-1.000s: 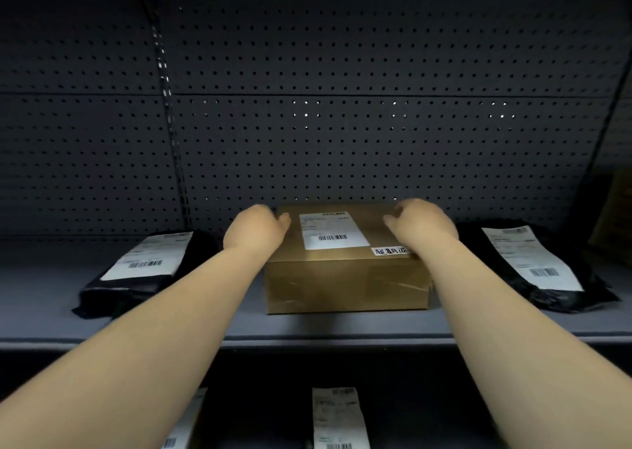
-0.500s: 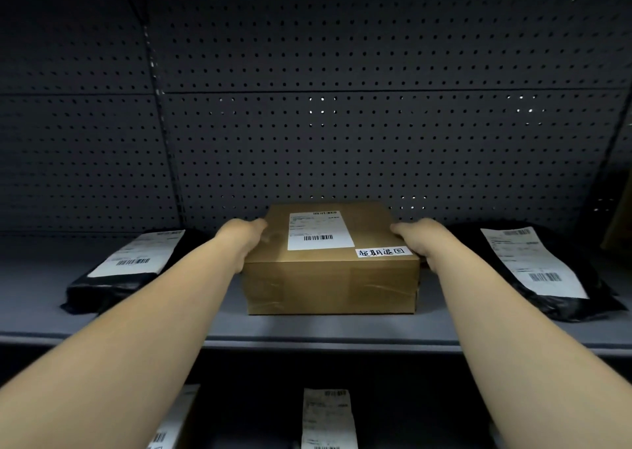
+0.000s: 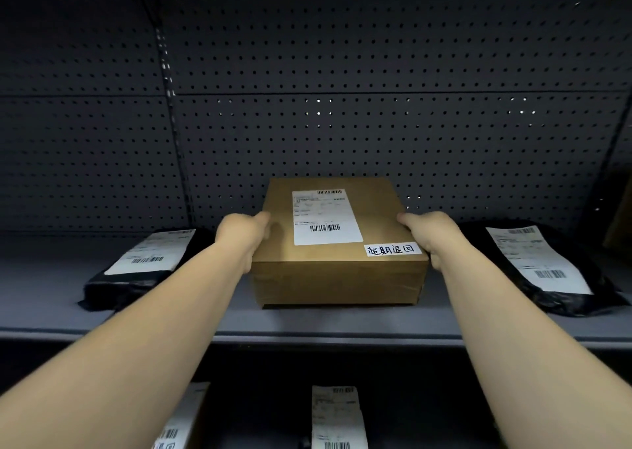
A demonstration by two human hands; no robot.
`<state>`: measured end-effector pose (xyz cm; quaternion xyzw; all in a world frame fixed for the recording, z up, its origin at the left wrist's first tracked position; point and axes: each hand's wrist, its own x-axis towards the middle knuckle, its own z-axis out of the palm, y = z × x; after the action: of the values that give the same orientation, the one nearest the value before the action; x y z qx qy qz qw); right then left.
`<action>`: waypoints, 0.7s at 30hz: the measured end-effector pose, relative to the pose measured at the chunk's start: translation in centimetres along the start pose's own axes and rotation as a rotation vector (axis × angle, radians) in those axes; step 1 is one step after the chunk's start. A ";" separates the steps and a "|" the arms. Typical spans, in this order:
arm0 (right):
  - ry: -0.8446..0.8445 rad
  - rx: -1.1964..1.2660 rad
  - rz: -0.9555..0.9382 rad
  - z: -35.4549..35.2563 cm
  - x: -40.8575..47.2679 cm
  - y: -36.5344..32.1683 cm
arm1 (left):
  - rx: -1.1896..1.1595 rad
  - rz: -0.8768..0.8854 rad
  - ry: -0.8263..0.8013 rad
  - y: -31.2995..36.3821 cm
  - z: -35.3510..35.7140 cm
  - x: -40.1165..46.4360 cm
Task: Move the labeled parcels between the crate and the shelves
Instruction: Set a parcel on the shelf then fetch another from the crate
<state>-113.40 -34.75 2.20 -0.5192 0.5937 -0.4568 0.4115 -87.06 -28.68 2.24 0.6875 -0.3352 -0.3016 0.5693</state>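
Cardboard box (image 3: 337,243) on shelf (image 3: 325,325), between both hands: left hand (image 3: 241,234) grips its left side, right hand (image 3: 431,234) its right.

You are standing in a parcel storeroom or pickup depot: grey metal shelving (image 3: 325,325) backed by dark perforated pegboard panels (image 3: 376,133) holds a brown cardboard box (image 3: 328,277) and black plastic mailer bags (image 3: 136,277), all bearing white barcoded shipping labels (image 3: 326,217).
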 end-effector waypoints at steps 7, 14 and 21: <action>0.174 0.003 -0.224 1.7 -3.1 0.5 | -0.064 0.219 0.141 -1.3 -2.6 -1.5; 0.247 0.092 -0.312 3.1 -6.5 1.3 | -0.137 0.305 0.163 -2.9 -5.6 -3.5; 0.253 0.179 -0.410 3.8 -10.0 1.9 | -0.243 0.323 0.165 -4.3 -8.1 -5.7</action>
<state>-108.97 -25.20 -0.44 -0.5286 0.4801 -0.6428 0.2771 -83.48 -18.81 -0.42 0.5735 -0.3543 -0.1874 0.7145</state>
